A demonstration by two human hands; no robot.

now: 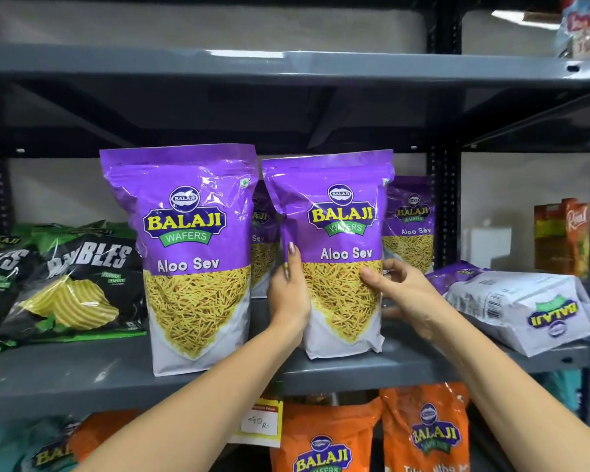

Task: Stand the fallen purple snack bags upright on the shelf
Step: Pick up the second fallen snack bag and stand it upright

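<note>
a grey metal shelf (82, 373) is running across the view, with a pale wall behind it. at 9 o'clock, green chip bags (69, 284) are lying slumped. just left of centre, one purple bag (193, 253) is standing upright on its own. at centre, a second bag (341, 253) is standing on the shelf between both hands. the left hand (288, 294) is pressing flat against its left edge, fingers pointing up. the right hand (406, 294) is cupping its right edge, thumb on the front and the other fingers partly curled behind, so both hands are closed loosely on this bag rather than clamped. behind, two more purple bags (411, 223) are standing upright. at 3 o'clock, a fallen bag (521, 308) is lying on its face, back panel and barcode up, near the right hand. orange bags (423, 434) are sitting on the shelf below, at 6 o'clock.

the step in hand looks like settling the centre bag so it stands alone. the next move probably calls for letting go gently, checking it is not tipping, then reaching to 3 o'clock to lift the fallen bag and set it upright beside the others.
</note>
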